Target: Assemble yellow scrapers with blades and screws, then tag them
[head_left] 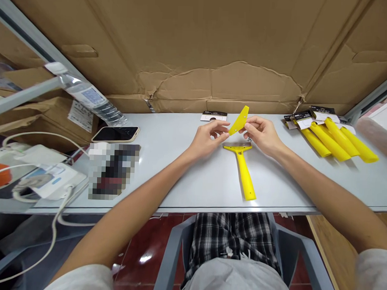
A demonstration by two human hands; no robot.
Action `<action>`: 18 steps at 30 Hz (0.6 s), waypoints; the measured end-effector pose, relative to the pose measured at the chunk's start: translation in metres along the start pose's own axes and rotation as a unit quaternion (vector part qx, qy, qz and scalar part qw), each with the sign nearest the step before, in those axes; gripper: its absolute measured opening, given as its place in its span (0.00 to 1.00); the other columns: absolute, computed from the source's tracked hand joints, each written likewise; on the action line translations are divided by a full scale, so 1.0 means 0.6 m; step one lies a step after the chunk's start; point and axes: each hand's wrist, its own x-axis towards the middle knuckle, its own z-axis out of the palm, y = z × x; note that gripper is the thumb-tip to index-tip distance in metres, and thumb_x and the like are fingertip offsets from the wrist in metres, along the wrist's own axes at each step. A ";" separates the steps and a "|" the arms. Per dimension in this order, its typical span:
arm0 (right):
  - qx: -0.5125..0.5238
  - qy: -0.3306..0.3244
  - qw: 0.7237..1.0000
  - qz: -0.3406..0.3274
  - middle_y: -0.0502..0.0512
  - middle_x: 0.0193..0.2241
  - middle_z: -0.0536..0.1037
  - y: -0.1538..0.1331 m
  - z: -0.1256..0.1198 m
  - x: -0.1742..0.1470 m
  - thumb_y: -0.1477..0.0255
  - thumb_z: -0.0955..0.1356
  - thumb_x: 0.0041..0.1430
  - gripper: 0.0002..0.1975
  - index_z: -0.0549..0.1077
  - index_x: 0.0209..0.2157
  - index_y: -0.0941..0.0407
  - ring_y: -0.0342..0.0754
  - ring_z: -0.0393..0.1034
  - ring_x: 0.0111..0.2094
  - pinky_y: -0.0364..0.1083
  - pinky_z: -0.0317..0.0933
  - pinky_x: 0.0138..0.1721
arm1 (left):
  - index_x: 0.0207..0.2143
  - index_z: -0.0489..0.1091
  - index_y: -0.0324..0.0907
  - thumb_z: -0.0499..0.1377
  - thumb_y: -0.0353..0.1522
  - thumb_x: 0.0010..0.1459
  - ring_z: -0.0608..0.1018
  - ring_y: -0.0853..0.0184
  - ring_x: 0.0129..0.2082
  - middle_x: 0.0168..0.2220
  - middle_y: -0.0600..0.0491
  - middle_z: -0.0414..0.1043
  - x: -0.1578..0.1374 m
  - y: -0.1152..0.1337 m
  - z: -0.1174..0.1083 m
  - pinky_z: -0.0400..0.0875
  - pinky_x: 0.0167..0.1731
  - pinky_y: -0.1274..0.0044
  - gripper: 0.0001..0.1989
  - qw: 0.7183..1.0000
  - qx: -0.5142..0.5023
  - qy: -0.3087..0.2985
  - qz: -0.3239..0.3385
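A flat yellow plastic plate (239, 121) with small holes is held up above the table, tilted, between my two hands. My left hand (209, 137) pinches its lower left corner with thumb and fingertips. Fingers of my right hand (260, 131) are closed on its right edge. Just below them a yellow scraper (244, 172) lies on the table, its wide head toward the back and its handle toward me. Some small dark bits (249, 139) by the scraper head are too small to name. Behind my left hand lies a black and white card (214, 116).
Several yellow handles with header cards (335, 139) lie in a pile at the right. To the left are a phone (116, 134), a leaning water bottle (90, 95), a blurred-out item (114, 172) and white cables with a power strip (52, 180). Cardboard (216, 44) walls the back.
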 end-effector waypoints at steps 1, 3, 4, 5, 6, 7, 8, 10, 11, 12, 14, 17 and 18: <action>-0.002 -0.007 1.000 0.002 0.57 0.44 0.84 -0.002 0.004 -0.003 0.37 0.81 0.50 0.40 0.76 0.46 0.57 0.41 0.78 0.41 0.40 0.73 0.39 | 0.55 0.81 0.45 0.71 0.46 0.64 0.89 0.57 0.48 0.48 0.45 0.88 -0.001 0.001 0.003 0.80 0.47 0.67 0.22 1.000 -0.018 -0.002 -0.007; -0.008 -0.019 1.000 0.007 0.57 0.41 0.83 -0.006 0.010 -0.008 0.37 0.81 0.49 0.40 0.76 0.45 0.58 0.41 0.77 0.40 0.40 0.72 0.38 | 0.54 0.82 0.44 0.73 0.47 0.64 0.89 0.57 0.47 0.46 0.45 0.89 -0.003 0.002 0.007 0.80 0.48 0.67 0.23 0.998 -0.055 -0.007 -0.024; -0.010 -0.024 1.000 0.009 0.57 0.40 0.83 -0.009 0.012 -0.009 0.38 0.81 0.49 0.40 0.76 0.44 0.58 0.40 0.76 0.39 0.39 0.72 0.38 | 0.53 0.82 0.44 0.73 0.48 0.63 0.89 0.57 0.45 0.45 0.45 0.89 -0.003 0.003 0.008 0.81 0.48 0.67 0.23 0.997 -0.071 -0.007 -0.032; -0.011 -0.027 1.000 0.011 0.57 0.39 0.82 -0.011 0.012 -0.010 0.38 0.81 0.49 0.40 0.76 0.44 0.59 0.40 0.76 0.38 0.39 0.71 0.37 | 0.52 0.83 0.43 0.74 0.49 0.62 0.88 0.58 0.44 0.44 0.45 0.89 -0.003 0.003 0.008 0.81 0.47 0.67 0.24 0.996 -0.082 -0.003 -0.038; -0.011 -0.029 0.999 0.012 0.57 0.39 0.82 -0.012 0.011 -0.010 0.39 0.82 0.49 0.39 0.76 0.44 0.59 0.39 0.75 0.37 0.39 0.70 0.36 | 0.51 0.84 0.43 0.75 0.50 0.61 0.88 0.59 0.43 0.43 0.46 0.89 -0.003 0.003 0.008 0.81 0.47 0.67 0.24 0.995 -0.089 0.003 -0.043; -0.011 -0.029 0.999 0.012 0.58 0.40 0.82 -0.014 0.009 -0.010 0.40 0.82 0.49 0.39 0.77 0.44 0.59 0.39 0.75 0.37 0.39 0.70 0.36 | 0.50 0.85 0.43 0.75 0.51 0.60 0.88 0.59 0.43 0.43 0.46 0.89 -0.002 0.003 0.006 0.81 0.47 0.67 0.25 0.995 -0.091 0.009 -0.047; -0.011 -0.027 1.000 0.009 0.58 0.41 0.82 -0.015 0.005 -0.008 0.41 0.82 0.49 0.39 0.77 0.46 0.59 0.39 0.75 0.36 0.40 0.70 0.35 | 0.49 0.86 0.43 0.76 0.52 0.59 0.88 0.59 0.43 0.43 0.46 0.89 -0.001 0.004 0.004 0.81 0.47 0.67 0.25 0.994 -0.092 0.014 -0.050; -0.010 -0.016 1.000 -0.003 0.57 0.43 0.82 -0.019 -0.005 -0.005 0.43 0.83 0.49 0.39 0.77 0.51 0.56 0.40 0.74 0.36 0.40 0.70 0.34 | 0.47 0.87 0.44 0.77 0.53 0.57 0.88 0.58 0.45 0.45 0.45 0.89 0.002 0.007 -0.004 0.82 0.48 0.67 0.26 0.994 -0.090 0.014 -0.056; -0.011 -0.008 1.000 -0.010 0.56 0.44 0.82 -0.022 -0.011 -0.004 0.44 0.83 0.49 0.40 0.76 0.53 0.55 0.40 0.74 0.36 0.41 0.70 0.34 | 0.47 0.88 0.44 0.77 0.53 0.57 0.88 0.58 0.46 0.47 0.45 0.89 0.003 0.009 -0.008 0.82 0.49 0.67 0.26 0.994 -0.086 0.010 -0.060; -0.015 0.000 1.000 -0.016 0.56 0.44 0.82 -0.025 -0.017 -0.003 0.45 0.83 0.49 0.40 0.76 0.55 0.54 0.40 0.74 0.36 0.41 0.70 0.34 | 0.47 0.88 0.44 0.77 0.53 0.57 0.88 0.57 0.47 0.48 0.44 0.89 0.004 0.010 -0.013 0.82 0.50 0.67 0.26 0.995 -0.081 0.003 -0.065; -0.037 0.007 0.999 -0.021 0.56 0.43 0.82 -0.031 -0.029 -0.004 0.46 0.83 0.50 0.40 0.77 0.57 0.53 0.40 0.74 0.35 0.42 0.71 0.35 | 0.47 0.89 0.44 0.77 0.52 0.58 0.88 0.57 0.48 0.50 0.43 0.89 0.005 0.012 -0.021 0.81 0.51 0.66 0.25 0.995 -0.065 -0.016 -0.077; -0.101 -0.007 0.995 -0.017 0.58 0.44 0.83 -0.035 -0.041 -0.012 0.49 0.83 0.52 0.34 0.81 0.52 0.57 0.41 0.75 0.37 0.43 0.73 0.38 | 0.47 0.89 0.43 0.77 0.51 0.59 0.88 0.56 0.48 0.50 0.43 0.89 0.006 0.011 -0.028 0.82 0.51 0.65 0.24 0.994 -0.046 -0.047 -0.092; -0.121 -0.013 0.993 -0.014 0.59 0.44 0.83 -0.035 -0.043 -0.017 0.50 0.82 0.52 0.32 0.82 0.50 0.58 0.41 0.75 0.39 0.43 0.74 0.40 | 0.48 0.89 0.43 0.77 0.51 0.59 0.87 0.56 0.47 0.50 0.43 0.89 0.006 0.010 -0.029 0.82 0.50 0.65 0.24 0.993 -0.042 -0.055 -0.095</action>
